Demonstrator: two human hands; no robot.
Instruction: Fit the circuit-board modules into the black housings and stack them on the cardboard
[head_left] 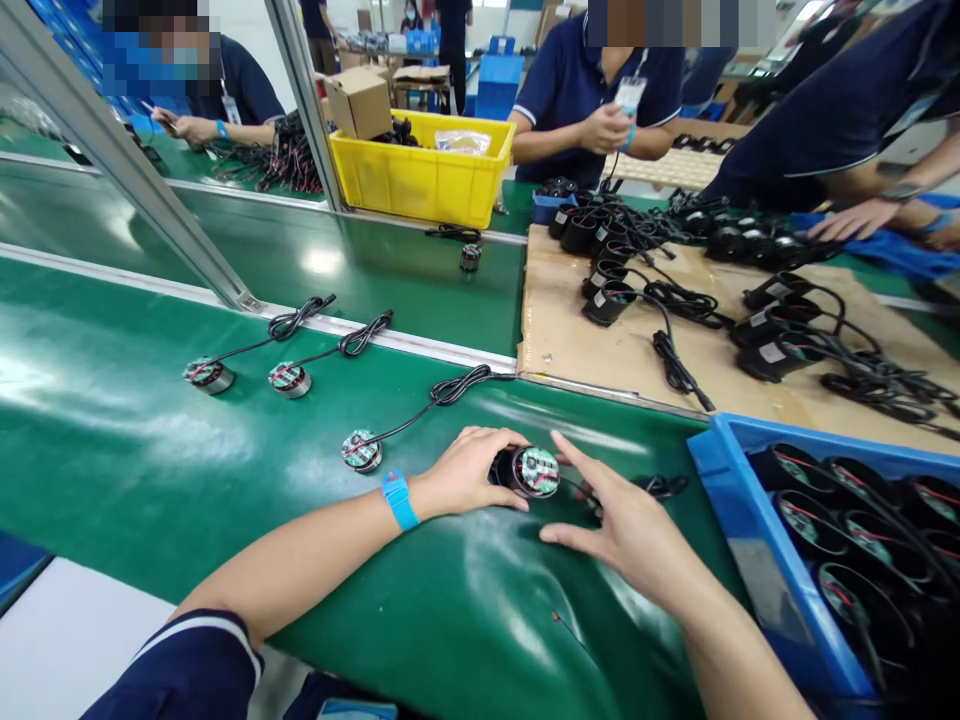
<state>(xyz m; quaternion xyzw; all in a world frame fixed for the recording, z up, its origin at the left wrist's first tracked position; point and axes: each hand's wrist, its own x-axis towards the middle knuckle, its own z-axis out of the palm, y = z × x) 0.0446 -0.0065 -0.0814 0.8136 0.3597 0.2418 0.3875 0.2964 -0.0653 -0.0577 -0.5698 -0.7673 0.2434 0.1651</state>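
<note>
My left hand (471, 472) is wrapped around a black cylindrical housing (505, 472) above the green mat. At the housing's right-hand end shows a round motor (540, 472) with a green circuit board; how deep it sits I cannot tell. Just right of it, my right hand (626, 520) has thumb and fingers spread, with an index fingertip close to the board. A black cable (660, 486) lies partly hidden behind that hand. To the left, a motor with its coiled cable (362, 452) rests on the mat, and two similar ones (289, 380) lie farther off.
A blue crate (739, 540) filled with black housings stands at the right. Beyond it, cardboard (600, 350) bears several cabled housings. A yellow bin (420, 180) sits past the metal post (172, 210). Co-workers (600, 110) occupy the far side.
</note>
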